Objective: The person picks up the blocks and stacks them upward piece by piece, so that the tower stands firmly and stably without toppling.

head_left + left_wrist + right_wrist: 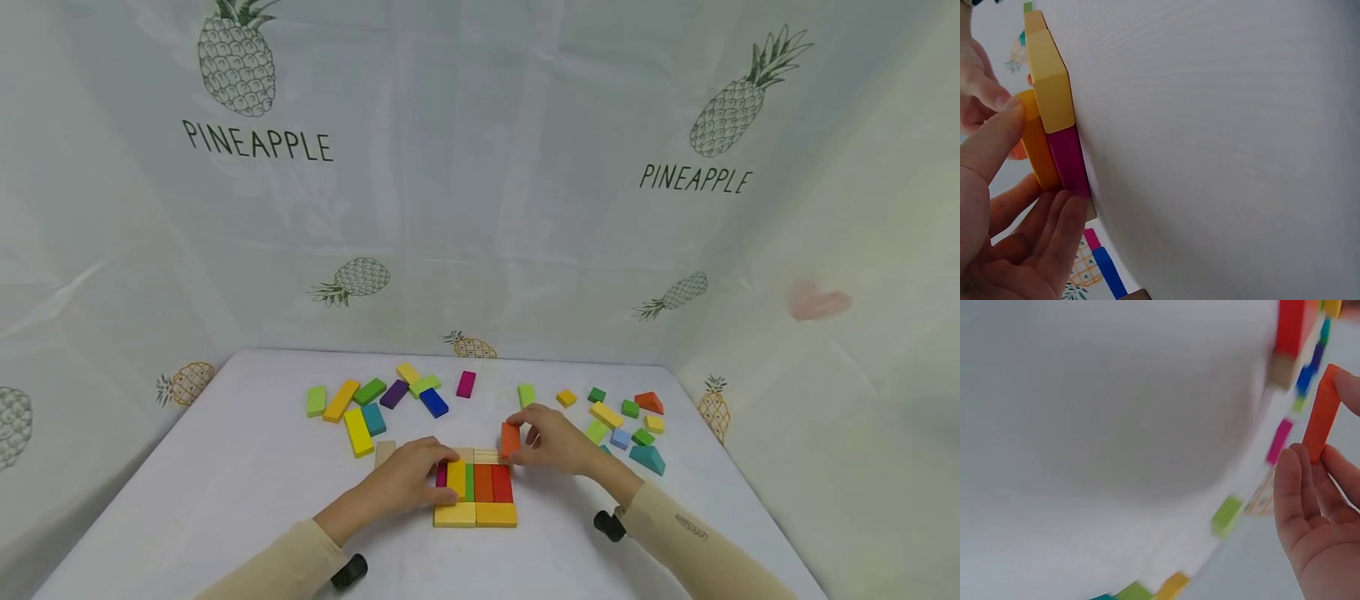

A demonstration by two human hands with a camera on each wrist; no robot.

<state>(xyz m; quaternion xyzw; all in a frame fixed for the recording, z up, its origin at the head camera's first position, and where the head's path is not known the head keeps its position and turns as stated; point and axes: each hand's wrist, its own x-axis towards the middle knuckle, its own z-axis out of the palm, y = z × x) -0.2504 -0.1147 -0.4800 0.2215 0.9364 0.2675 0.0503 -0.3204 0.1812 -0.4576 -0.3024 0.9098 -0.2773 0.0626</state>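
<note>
A flat rectangle of wooden blocks lies on the table, with light yellow (454, 515) and darker yellow (497, 515) blocks along its near side. Upright within it run magenta, green, orange and red (502, 483) blocks; pale wood ones line the far side. My left hand (411, 477) pinches a yellow-orange block (1038, 147) by its ends, thumb near and fingertips far, on top of the magenta and green blocks. Between thumb and fingertips my right hand (558, 440) holds an orange block (1322, 415), raised over the rectangle's far right corner.
Loose blocks lie scattered at the back left, among them a yellow one (358, 432) and a blue one (433, 402). More sit at the back right, including a teal block (648, 458). A pale wood block (386, 451) lies beyond my left hand.
</note>
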